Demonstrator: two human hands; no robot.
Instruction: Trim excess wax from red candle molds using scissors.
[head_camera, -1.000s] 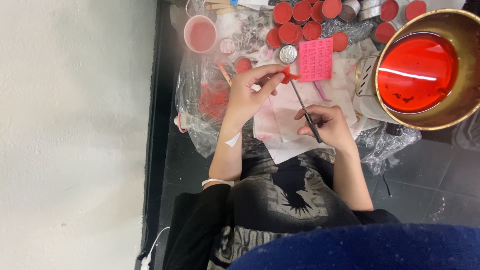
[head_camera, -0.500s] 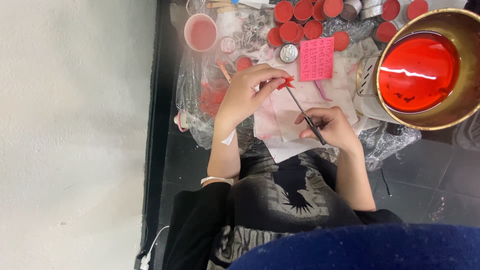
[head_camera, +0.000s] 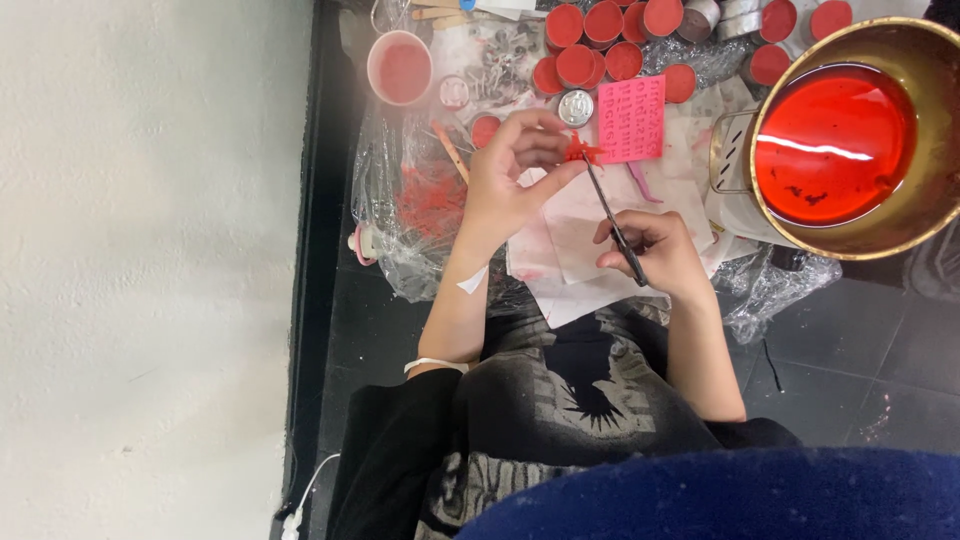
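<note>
Fingers of the left hand (head_camera: 505, 185) pinch a small red shape (head_camera: 580, 151) above the white paper (head_camera: 560, 235). Right hand (head_camera: 655, 255) grips a thin dark tool (head_camera: 610, 215), its tip touching the shape. Nearby stands a big pot (head_camera: 850, 140) of red liquid.

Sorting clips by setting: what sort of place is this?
Probably a small craft worktable for wax or candle making: a pot of red liquid, rows of small red-filled tins, and a pink mould on stained paper.
</note>
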